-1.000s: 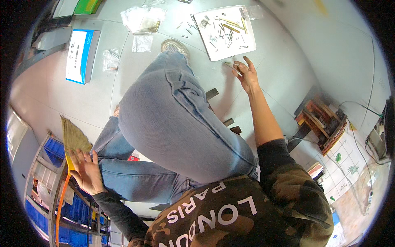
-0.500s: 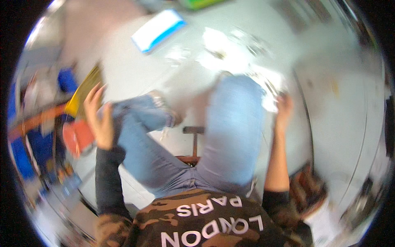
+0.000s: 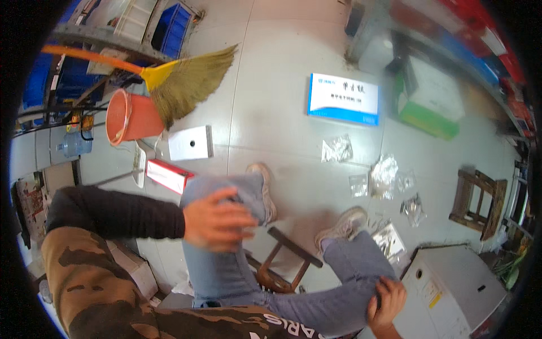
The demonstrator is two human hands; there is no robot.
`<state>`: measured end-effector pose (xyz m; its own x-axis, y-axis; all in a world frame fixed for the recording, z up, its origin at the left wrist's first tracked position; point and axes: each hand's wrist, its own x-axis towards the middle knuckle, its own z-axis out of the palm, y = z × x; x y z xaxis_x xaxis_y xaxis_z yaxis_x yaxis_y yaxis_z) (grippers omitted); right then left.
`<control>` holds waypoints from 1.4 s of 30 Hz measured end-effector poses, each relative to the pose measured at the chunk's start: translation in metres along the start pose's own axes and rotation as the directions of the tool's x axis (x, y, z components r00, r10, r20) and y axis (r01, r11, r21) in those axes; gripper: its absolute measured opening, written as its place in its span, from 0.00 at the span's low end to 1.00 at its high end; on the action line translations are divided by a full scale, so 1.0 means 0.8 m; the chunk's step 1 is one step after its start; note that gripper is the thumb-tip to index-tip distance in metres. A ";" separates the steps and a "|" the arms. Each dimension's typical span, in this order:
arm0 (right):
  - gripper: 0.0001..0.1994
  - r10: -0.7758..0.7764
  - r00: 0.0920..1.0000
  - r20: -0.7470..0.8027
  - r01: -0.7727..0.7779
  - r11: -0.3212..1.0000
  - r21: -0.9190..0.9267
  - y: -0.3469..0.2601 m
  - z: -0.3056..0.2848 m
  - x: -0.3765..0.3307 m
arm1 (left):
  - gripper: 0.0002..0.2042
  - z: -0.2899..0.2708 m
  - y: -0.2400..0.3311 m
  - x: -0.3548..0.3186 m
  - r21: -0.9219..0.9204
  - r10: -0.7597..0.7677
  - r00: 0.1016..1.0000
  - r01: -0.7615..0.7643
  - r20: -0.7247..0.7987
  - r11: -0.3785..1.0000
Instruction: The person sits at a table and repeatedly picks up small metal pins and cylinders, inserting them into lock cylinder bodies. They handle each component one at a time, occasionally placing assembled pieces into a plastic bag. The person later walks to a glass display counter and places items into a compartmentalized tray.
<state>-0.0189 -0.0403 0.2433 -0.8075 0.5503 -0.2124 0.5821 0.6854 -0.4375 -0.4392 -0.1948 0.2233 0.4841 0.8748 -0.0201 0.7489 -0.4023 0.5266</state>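
Observation:
My left hand (image 3: 219, 221), blurred by motion, is above my left knee with its fingers stretched out and nothing visible in it. My right hand (image 3: 388, 300) rests on my right knee, its fingers apart and slightly bent, also without anything visible in it. On the floor in front of my shoes lie clear plastic bags of small parts, among them a large bag (image 3: 384, 175) and a smaller bag (image 3: 337, 149). Beside my right leg is another bag holding metal pieces (image 3: 388, 242). A white and blue box (image 3: 344, 100) lies farther off.
At left are a broom (image 3: 192, 79), a red bucket (image 3: 144, 117), a white box with a hole (image 3: 191, 143) and a red box (image 3: 168, 175). A white and green box (image 3: 432, 99), a wooden stool (image 3: 477, 203) and a large grey box (image 3: 451, 288) stand at right.
The view has swung left, bringing the broom and bucket fully in. My left hand has moved over my left knee; my right hand has left the bag's side and now rests on my right knee.

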 end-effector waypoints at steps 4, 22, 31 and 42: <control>0.14 0.031 0.994 0.107 -0.035 0.999 0.039 0.021 -0.009 0.040 | 0.18 -0.012 -0.023 -0.001 -0.177 -0.046 0.997 0.058 0.069 0.983; 0.14 -0.192 0.946 0.260 -0.088 0.619 0.780 -0.587 -0.274 0.333 | 0.14 -0.317 -0.061 -0.035 -0.469 -0.955 -0.268 0.865 -0.127 -0.180; 0.16 -0.613 0.616 0.494 -0.689 -0.116 0.716 -0.683 -0.384 0.516 | 0.17 -0.534 -0.294 -0.150 -0.617 -0.864 -0.483 0.726 -0.141 -0.305; 0.20 -0.897 0.359 0.258 -0.146 0.218 0.965 -0.672 -0.514 0.897 | 0.19 -0.578 -0.487 -0.116 0.141 -0.930 0.257 0.964 -0.262 0.227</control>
<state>-0.8720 0.1819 0.6856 -0.8369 -0.5398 0.0911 0.1535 -0.3910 -0.9075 -0.9848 0.0054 0.4131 -0.6906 0.6700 -0.2723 0.7001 0.7138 -0.0194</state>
